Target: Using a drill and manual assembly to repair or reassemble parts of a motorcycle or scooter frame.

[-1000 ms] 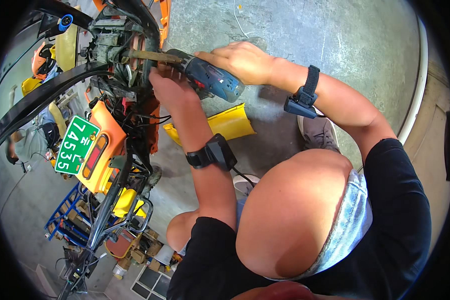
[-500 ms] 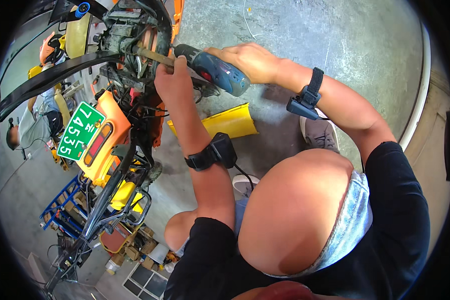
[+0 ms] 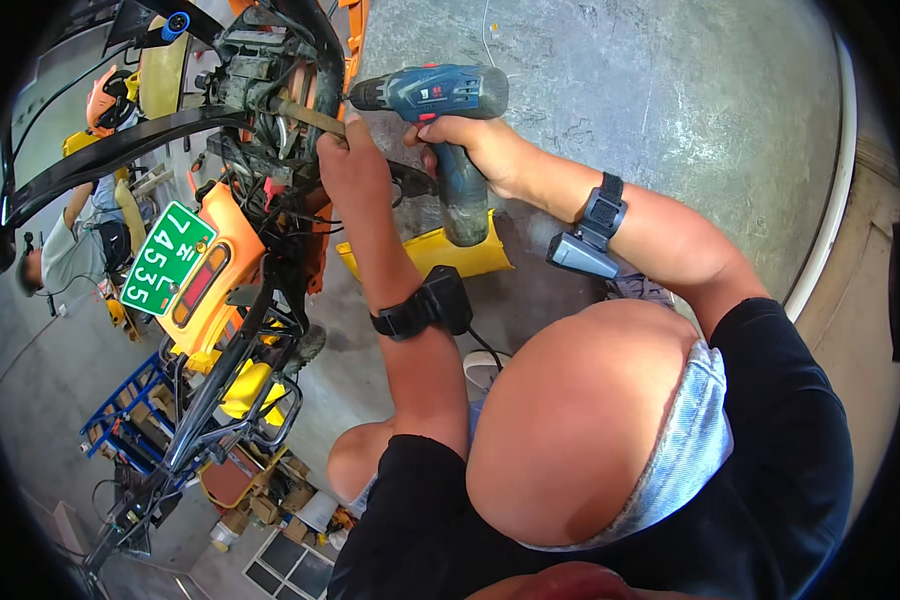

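Note:
My right hand [image 3: 485,150] is closed around the grip of a blue-grey cordless drill [image 3: 442,92], whose body lies crosswise with the chuck pointing left at a greasy mechanical assembly [image 3: 260,85] on an orange vehicle. My left hand [image 3: 355,165] is closed at the right end of a flat, brownish strip [image 3: 305,113] that reaches into that assembly, just below and left of the chuck. Whether the bit touches anything is unclear. Black cables [image 3: 305,215] hang below my left fingers.
A bent yellow panel [image 3: 480,255] lies on the concrete floor [image 3: 650,90] behind the drill. Along the left run a black frame tube [image 3: 100,170] and an orange tail cover [image 3: 230,230] with a green plate. A co-worker [image 3: 65,260] bends farther left; boxes [image 3: 270,500] lie lower down.
My right hand has turned the drill, bringing its body up and level and its handle into view below. My left hand has shifted slightly right on the strip. The co-worker has moved.

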Available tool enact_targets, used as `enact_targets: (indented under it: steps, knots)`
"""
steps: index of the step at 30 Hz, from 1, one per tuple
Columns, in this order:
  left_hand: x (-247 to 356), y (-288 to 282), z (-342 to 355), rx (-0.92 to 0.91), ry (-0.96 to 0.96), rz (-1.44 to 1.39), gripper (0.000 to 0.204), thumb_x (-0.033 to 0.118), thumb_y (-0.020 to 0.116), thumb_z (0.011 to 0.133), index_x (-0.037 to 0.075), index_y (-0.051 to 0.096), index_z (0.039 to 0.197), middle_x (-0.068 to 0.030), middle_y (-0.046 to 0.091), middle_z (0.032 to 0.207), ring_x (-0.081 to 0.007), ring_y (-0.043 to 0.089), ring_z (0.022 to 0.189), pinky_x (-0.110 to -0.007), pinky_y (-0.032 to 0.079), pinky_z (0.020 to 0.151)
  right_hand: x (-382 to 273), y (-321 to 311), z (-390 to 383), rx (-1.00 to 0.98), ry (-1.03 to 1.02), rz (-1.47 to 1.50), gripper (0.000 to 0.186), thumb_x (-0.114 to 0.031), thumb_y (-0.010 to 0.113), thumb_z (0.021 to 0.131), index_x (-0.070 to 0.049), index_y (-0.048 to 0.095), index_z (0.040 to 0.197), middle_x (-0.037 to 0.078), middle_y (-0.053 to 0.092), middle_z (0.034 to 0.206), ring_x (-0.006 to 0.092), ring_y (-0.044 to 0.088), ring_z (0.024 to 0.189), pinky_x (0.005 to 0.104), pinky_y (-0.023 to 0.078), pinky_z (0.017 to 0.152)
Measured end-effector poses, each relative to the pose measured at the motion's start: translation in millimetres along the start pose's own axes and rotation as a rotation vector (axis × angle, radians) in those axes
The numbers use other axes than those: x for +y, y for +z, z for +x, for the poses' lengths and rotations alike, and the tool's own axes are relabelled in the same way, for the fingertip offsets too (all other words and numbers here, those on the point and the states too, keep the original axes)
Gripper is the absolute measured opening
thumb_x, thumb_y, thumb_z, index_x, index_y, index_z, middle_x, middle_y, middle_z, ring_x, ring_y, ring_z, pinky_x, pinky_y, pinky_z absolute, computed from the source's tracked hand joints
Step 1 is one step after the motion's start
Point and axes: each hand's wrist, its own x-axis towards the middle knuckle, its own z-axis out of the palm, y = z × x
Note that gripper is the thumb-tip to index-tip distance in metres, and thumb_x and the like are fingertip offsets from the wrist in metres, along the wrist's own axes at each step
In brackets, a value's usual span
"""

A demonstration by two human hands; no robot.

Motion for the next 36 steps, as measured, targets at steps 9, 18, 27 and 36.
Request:
enact_targets:
  steps: [9, 18, 27, 36]
  knots:
    - [-7, -3, -2, 0.391, 0.532, 0.465, 0.044, 0.036, 0.066, 0.078, -0.002, 0.058, 0.099, -0.0197, 0.057, 0.099, -0.0387, 0.052, 0.103, -0.049, 0.04, 0.091, 28, 13, -6, 0.112, 0.157, 0.627, 0.017, -0.021, 0.058, 0.08, -0.003, 0.058, 0.081, 0.008, 0.058, 0.071, 0.0196, 0.058, 0.066, 0.0349, 0.049, 0.067]
    - [-31, -1, 17, 0.408, 0.724, 0.603, 0.077, 0.045, 0.061, 0.081, -0.003, 0.036, 0.136, -0.0283, 0.034, 0.14, -0.0527, 0.019, 0.134, -0.065, 0.015, 0.106, 32, 5, -2, 0.107, 0.119, 0.632, 0.02, -0.022, 0.058, 0.08, -0.005, 0.056, 0.091, 0.006, 0.058, 0.08, 0.0164, 0.057, 0.066, 0.0348, 0.049, 0.068]
    - [-33, -1, 14, 0.346, 0.656, 0.505, 0.082, 0.049, 0.058, 0.084, -0.004, 0.031, 0.14, -0.0318, 0.036, 0.139, -0.0549, 0.012, 0.134, -0.062, 0.013, 0.107, 39, -2, -1, 0.058, 0.074, 0.512, 0.018, -0.017, 0.058, 0.08, -0.005, 0.056, 0.092, 0.007, 0.06, 0.081, 0.017, 0.057, 0.066, 0.0349, 0.05, 0.067]
    - [-35, -3, 16, 0.281, 0.663, 0.573, 0.084, 0.055, 0.052, 0.087, -0.002, 0.025, 0.143, -0.0236, 0.047, 0.135, -0.0503, 0.011, 0.136, -0.062, 0.008, 0.108, 48, -13, 7, 0.004, -0.069, 0.286, 0.015, -0.012, 0.061, 0.079, 0.0, 0.059, 0.089, 0.009, 0.062, 0.077, 0.0195, 0.062, 0.064, 0.0328, 0.051, 0.064]
